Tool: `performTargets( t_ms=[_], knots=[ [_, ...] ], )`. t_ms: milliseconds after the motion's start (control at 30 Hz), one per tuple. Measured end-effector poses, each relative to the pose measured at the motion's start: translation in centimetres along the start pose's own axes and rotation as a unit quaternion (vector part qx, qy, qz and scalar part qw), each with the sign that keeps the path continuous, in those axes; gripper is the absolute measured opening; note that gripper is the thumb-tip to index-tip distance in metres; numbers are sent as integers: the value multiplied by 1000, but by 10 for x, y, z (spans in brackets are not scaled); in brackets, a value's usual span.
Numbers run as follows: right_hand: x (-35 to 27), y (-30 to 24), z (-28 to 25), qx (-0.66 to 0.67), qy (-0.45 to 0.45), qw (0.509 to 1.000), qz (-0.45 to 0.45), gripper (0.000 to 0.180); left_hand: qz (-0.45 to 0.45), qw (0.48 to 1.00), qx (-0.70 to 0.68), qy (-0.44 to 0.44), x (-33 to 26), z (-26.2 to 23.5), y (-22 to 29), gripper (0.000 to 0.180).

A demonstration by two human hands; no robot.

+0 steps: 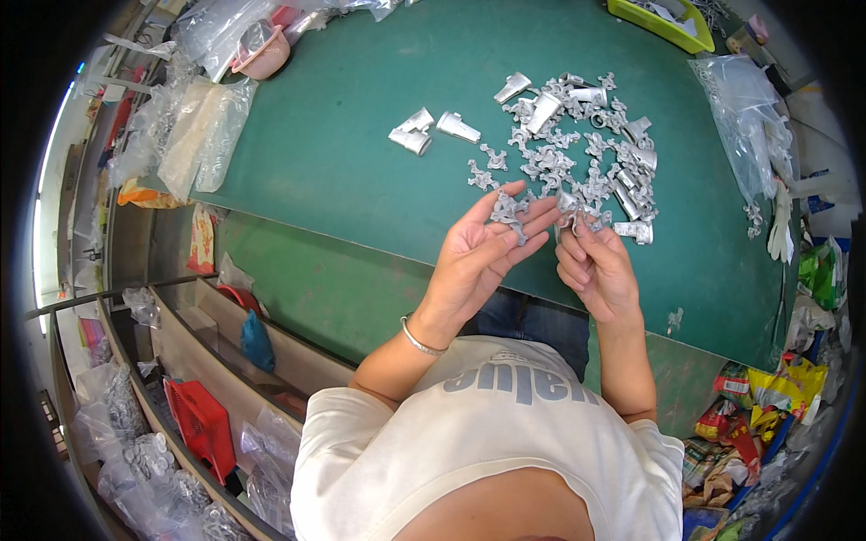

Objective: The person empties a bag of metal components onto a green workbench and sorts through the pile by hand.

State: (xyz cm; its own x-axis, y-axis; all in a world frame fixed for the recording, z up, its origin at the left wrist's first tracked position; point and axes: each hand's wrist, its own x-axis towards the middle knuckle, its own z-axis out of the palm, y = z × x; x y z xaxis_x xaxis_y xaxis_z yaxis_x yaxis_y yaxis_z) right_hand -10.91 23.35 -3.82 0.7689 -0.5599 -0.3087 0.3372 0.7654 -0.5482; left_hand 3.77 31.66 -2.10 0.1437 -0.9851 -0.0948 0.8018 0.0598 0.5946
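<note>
My left hand [471, 252] is palm up above the near edge of the green table, its fingers stretched toward the right. Small grey metal castings [508, 209] with several arms rest across it, steadied by the thumb. Close beside its fingertips, my right hand [603, 270] is closed, pinching a small grey metal part [568, 204] between thumb and fingers; its exact shape is partly hidden. Just beyond both hands spreads a pile of similar castings [550, 160], mixed with silvery metal sleeves [544, 112]. To the left of the pile lie a few separate sleeves [458, 127].
The green table [361, 117] carries a pink basket [262, 54] at the far left and a yellow-green tray [663, 22] at the far right. Plastic bags [744, 117] hang over its right side. Shelving with a red basket [200, 428] stands at lower left.
</note>
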Motion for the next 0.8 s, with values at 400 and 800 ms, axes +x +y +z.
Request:
performTargets(
  t_ms=[400,800],
  knots=[
    [-13,1,-13,-2,35,999,-26,17,-16,1000,-10,21,-3,0,-10,50],
    [-37,-64,-122,-197,322,897,-229,14,-45,998,-8,46,2,-6,-23,47]
  ],
)
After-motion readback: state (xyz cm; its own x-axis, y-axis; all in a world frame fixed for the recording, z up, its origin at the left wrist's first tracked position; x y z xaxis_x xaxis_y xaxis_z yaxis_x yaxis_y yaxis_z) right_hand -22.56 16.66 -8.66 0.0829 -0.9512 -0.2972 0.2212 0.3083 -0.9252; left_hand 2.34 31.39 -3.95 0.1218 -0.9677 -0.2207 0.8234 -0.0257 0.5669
